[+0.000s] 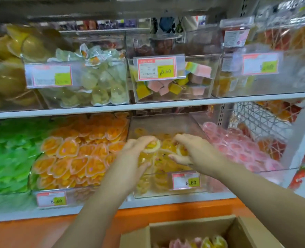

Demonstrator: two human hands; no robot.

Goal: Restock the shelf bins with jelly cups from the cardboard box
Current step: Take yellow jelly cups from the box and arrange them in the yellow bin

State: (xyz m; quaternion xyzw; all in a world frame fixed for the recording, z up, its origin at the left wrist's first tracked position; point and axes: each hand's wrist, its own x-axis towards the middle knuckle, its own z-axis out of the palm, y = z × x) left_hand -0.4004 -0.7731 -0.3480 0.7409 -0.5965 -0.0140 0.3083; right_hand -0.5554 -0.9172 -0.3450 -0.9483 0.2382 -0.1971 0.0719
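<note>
Left hand [137, 149]: over the middle bin of the lower shelf, fingers curled down around a yellow jelly cup [152, 145].
Right hand [194, 152]: just beside the left, fingers and thumb bent around a second yellow cup [182, 150], which is partly hidden.
Yellow bin [166, 193]: clear plastic at the lower shelf's front edge, roughly half full, with room at the back.
Doing it well: probably set both cups towards the back wall, lids up, and let go low in the bin so that nothing spills over the front rim.
Cardboard box [189, 228]: open, below the shelf's front edge, with pink and yellow cups inside.
Neighbours: orange bin [73, 158] touching on the left, pink bin [237, 145] on the right, both heaped high.
In the way: the upper shelf board [148, 105] overhangs the bin, and a price tag [185, 180] is clipped to its front rim. A wrist could catch on either.
</note>
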